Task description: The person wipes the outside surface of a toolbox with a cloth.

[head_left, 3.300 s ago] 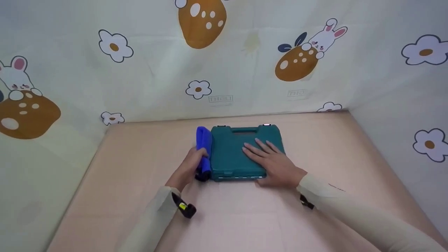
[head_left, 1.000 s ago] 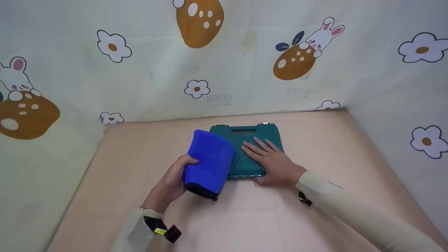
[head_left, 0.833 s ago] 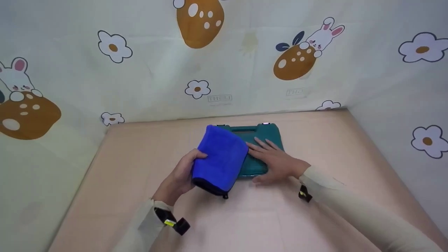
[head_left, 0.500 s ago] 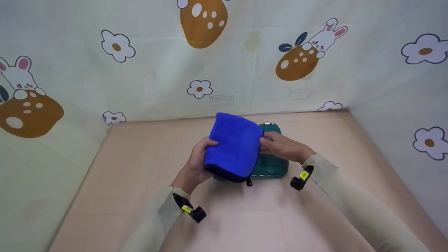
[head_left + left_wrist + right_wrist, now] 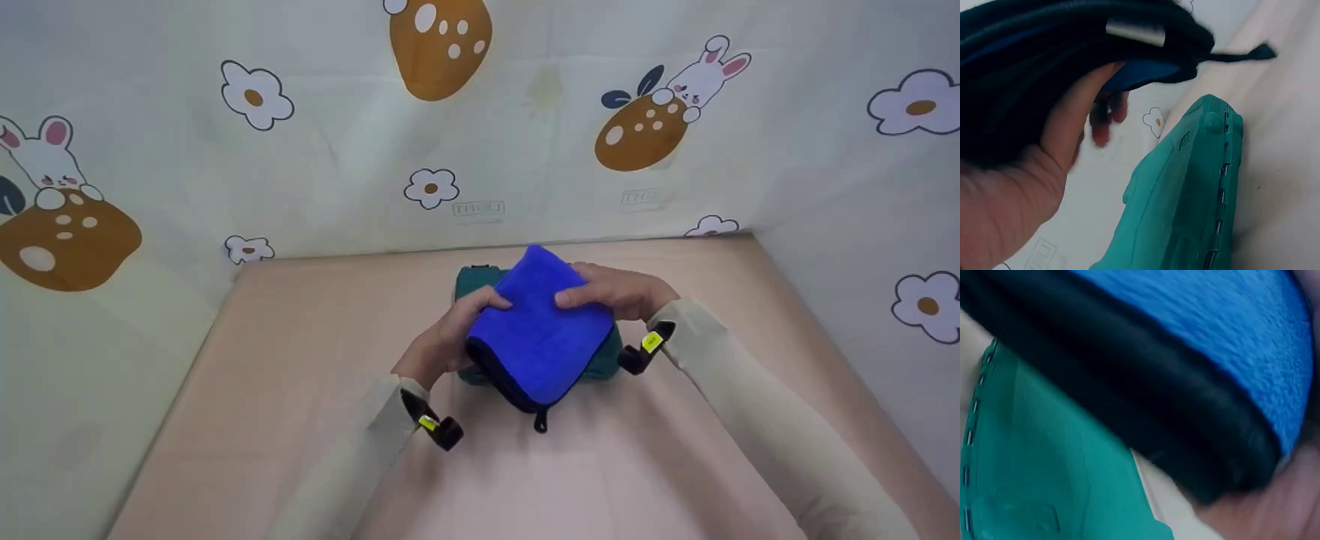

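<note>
L hand [image 5: 454, 326] & R hand [image 5: 619, 291] both grasping the folded blue cloth [image 5: 544, 330], thumbs on its upper face; L hand's fingers reach round its underside per L wrist view, R hand's mostly hidden behind it. Cloth's held up in the air, approx. ctr, tilted, w/ one corner pointing far & another near. Black edging [image 5: 501, 375] runs along its near-left side, black loop [image 5: 541, 420] hangs off the near corner, & a white tag [image 5: 1135, 32] shows on the edging in L wrist view.

Below it, green case [image 5: 474, 283] on the counter [image 5: 247, 375], mostly covered from the head view; far-left & near-right bits stick out. L wrist view shows a gap b/w cloth & case, plus small metal bits along one case edge. R wrist view's blurry.

Pale sleeves [image 5: 780, 412] on both arms, black wrist cam w/ yellow label on L [image 5: 446, 433], same on R [image 5: 637, 360]. Far side: pale wall [image 5: 337, 172] w/ printed flowers, bunnies & brown shapes.
</note>
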### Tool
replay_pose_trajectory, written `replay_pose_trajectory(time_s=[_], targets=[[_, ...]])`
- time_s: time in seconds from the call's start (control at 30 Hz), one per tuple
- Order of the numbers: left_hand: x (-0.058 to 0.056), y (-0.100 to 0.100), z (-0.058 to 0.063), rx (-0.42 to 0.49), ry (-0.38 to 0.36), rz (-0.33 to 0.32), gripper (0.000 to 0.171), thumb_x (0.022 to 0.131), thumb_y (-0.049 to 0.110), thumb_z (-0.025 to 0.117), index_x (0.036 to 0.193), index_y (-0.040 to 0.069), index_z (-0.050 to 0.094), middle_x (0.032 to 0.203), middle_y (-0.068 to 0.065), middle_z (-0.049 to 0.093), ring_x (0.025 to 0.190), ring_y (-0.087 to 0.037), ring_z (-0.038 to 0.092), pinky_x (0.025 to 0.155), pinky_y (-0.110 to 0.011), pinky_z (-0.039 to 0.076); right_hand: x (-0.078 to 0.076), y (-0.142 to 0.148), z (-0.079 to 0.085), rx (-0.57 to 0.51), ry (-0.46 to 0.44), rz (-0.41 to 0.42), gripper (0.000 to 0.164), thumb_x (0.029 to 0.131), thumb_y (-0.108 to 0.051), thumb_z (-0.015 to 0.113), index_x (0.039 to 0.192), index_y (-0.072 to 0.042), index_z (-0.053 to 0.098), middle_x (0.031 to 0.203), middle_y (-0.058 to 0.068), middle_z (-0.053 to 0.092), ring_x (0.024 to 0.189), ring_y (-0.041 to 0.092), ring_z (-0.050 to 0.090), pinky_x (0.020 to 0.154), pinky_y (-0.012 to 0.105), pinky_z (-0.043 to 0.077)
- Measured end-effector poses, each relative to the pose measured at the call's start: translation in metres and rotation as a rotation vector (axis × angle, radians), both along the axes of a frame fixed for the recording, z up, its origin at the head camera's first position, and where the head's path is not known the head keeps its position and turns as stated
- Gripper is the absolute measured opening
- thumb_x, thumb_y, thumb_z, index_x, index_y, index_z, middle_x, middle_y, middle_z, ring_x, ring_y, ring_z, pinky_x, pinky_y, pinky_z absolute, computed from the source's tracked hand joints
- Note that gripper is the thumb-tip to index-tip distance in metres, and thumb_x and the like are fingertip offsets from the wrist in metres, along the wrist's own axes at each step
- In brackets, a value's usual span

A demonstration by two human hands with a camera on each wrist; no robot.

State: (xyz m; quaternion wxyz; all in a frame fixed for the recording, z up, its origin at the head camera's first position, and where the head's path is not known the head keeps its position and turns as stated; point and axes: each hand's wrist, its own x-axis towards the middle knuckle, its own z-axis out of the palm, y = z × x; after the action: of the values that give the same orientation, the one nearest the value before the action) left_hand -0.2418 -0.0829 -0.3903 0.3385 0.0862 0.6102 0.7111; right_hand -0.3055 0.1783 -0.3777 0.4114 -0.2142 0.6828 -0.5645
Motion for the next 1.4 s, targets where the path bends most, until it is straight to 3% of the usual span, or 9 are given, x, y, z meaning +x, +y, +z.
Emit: replay_pose_trajectory(time_s=[0.13, 0.3, 0.57, 0.67, 0.8, 0.93, 1.03, 1.23, 1.4], targets=[[-0.001, 0.003, 0.001, -0.072, 0.016, -0.015, 0.088, 0.084, 0.043, 0.05, 0.156, 0.003, 0.021, 0.147, -0.019, 0.04, 0.125, -0.037, 0.05, 0.102, -0.051, 0.044, 0.006, -0.001, -0.003, 0.042, -0.114, 0.049, 0.102, 0.084, -0.038, 0.081, 0.159, -0.017, 0.016, 0.153, 0.016, 0.038, 0.134, 0.04, 0.046, 0.103, 0.056, 0.044], [-0.004, 0.0, -0.002, -0.103, 0.014, -0.032, 0.088, 0.085, 0.043, 0.052, 0.156, 0.003, 0.021, 0.151, -0.019, 0.036, 0.129, -0.038, 0.045, 0.106, -0.053, 0.039, 0.012, -0.004, -0.009, 0.131, -0.088, 0.029, 0.096, 0.087, -0.03, 0.079, 0.159, -0.019, 0.018, 0.153, 0.012, 0.038, 0.135, 0.037, 0.044, 0.105, 0.056, 0.042], [-0.016, -0.013, -0.011, -0.009, 0.144, -0.147, 0.066, 0.099, 0.037, 0.055, 0.157, 0.013, 0.036, 0.152, -0.012, 0.041, 0.132, -0.037, 0.047, 0.104, -0.055, 0.043, 0.017, 0.009, -0.018, 0.102, -0.076, -0.01, 0.094, 0.089, -0.026, 0.078, 0.159, -0.019, 0.017, 0.154, 0.013, 0.036, 0.136, 0.037, 0.044, 0.106, 0.055, 0.04], [-0.022, -0.02, -0.013, 0.006, 0.18, -0.116, 0.053, 0.105, 0.039, 0.049, 0.148, 0.007, 0.048, 0.143, -0.016, 0.053, 0.121, -0.039, 0.059, 0.094, -0.054, 0.051, 0.019, 0.021, -0.022, 0.062, -0.031, -0.062, 0.092, 0.09, -0.024, 0.077, 0.159, -0.017, 0.017, 0.155, 0.015, 0.035, 0.137, 0.038, 0.041, 0.108, 0.056, 0.037], [-0.031, -0.021, -0.016, -0.05, 0.233, 0.028, 0.039, 0.109, 0.032, 0.043, 0.133, 0.004, 0.059, 0.132, -0.018, 0.062, 0.107, -0.038, 0.068, 0.083, -0.049, 0.057, 0.026, 0.036, -0.028, 0.014, 0.089, -0.165, 0.084, 0.095, -0.022, 0.073, 0.159, -0.011, 0.02, 0.154, 0.017, 0.037, 0.137, 0.04, 0.041, 0.11, 0.058, 0.034], [-0.043, -0.009, -0.018, -0.182, 0.304, 0.193, 0.025, 0.107, 0.015, 0.047, 0.124, 0.004, 0.063, 0.123, -0.014, 0.065, 0.098, -0.032, 0.071, 0.081, -0.043, 0.059, 0.042, 0.04, -0.032, 0.038, 0.288, -0.261, 0.071, 0.099, -0.028, 0.069, 0.156, -0.005, 0.033, 0.149, 0.015, 0.048, 0.132, 0.038, 0.049, 0.109, 0.059, 0.035], [-0.053, 0.005, -0.017, -0.339, 0.422, 0.266, 0.022, 0.104, 0.009, 0.05, 0.12, 0.004, 0.063, 0.115, -0.01, 0.07, 0.096, -0.026, 0.071, 0.082, -0.038, 0.058, 0.059, 0.038, -0.03, 0.083, 0.447, -0.29, 0.06, 0.101, -0.027, 0.066, 0.151, -0.002, 0.043, 0.143, 0.014, 0.055, 0.127, 0.037, 0.055, 0.106, 0.059, 0.038], [-0.074, 0.03, -0.019, -0.78, 0.722, 0.332, 0.019, 0.102, 0.018, 0.058, 0.117, 0.008, 0.065, 0.109, -0.005, 0.069, 0.094, -0.02, 0.063, 0.083, -0.037, 0.052, 0.092, 0.036, -0.025, 0.106, 0.702, -0.268, 0.036, 0.102, -0.008, 0.062, 0.136, 0.004, 0.058, 0.128, 0.014, 0.066, 0.116, 0.034, 0.064, 0.099, 0.053, 0.047], [-0.09, 0.043, -0.026, -1.083, 0.851, 0.321, 0.02, 0.102, 0.021, 0.057, 0.116, 0.008, 0.063, 0.104, -0.008, 0.066, 0.089, -0.023, 0.063, 0.079, -0.041, 0.054, 0.116, 0.039, -0.022, 0.105, 0.76, -0.283, 0.03, 0.101, -0.002, 0.061, 0.13, 0.001, 0.063, 0.124, 0.01, 0.068, 0.113, 0.029, 0.066, 0.095, 0.05, 0.05]])
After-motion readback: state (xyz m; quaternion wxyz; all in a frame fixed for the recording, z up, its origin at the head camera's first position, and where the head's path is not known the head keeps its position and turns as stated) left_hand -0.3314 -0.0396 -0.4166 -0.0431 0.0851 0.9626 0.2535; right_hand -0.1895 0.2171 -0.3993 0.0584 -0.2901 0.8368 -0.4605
